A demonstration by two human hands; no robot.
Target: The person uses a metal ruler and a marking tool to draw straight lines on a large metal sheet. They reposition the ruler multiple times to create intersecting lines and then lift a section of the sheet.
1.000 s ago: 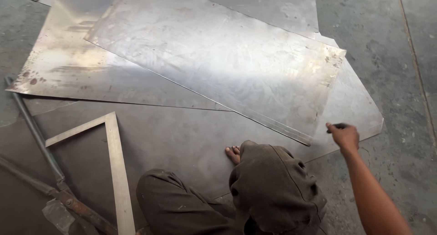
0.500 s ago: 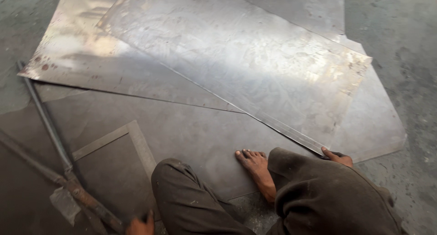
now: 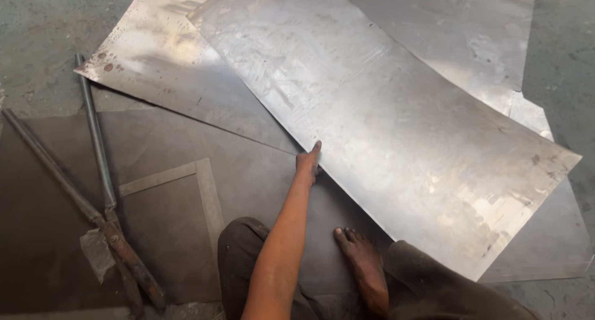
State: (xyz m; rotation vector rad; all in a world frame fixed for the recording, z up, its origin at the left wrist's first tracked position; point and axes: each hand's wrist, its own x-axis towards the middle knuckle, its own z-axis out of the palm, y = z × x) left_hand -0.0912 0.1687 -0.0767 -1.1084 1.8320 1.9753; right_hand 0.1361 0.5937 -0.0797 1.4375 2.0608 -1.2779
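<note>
The left hand (image 3: pixel 308 162) reaches forward and grips the near long edge of the top sheet (image 3: pixel 384 128), fingers curled at that edge. This sheet lies slantwise over other metal sheets (image 3: pixel 173 78) on the floor (image 3: pixel 37 22). The right hand is out of view. A bare foot (image 3: pixel 362 267) rests on a darker sheet (image 3: pixel 161 146). Long-handled shears (image 3: pixel 102 196) and a metal square (image 3: pixel 204 183) lie to the left.
</note>
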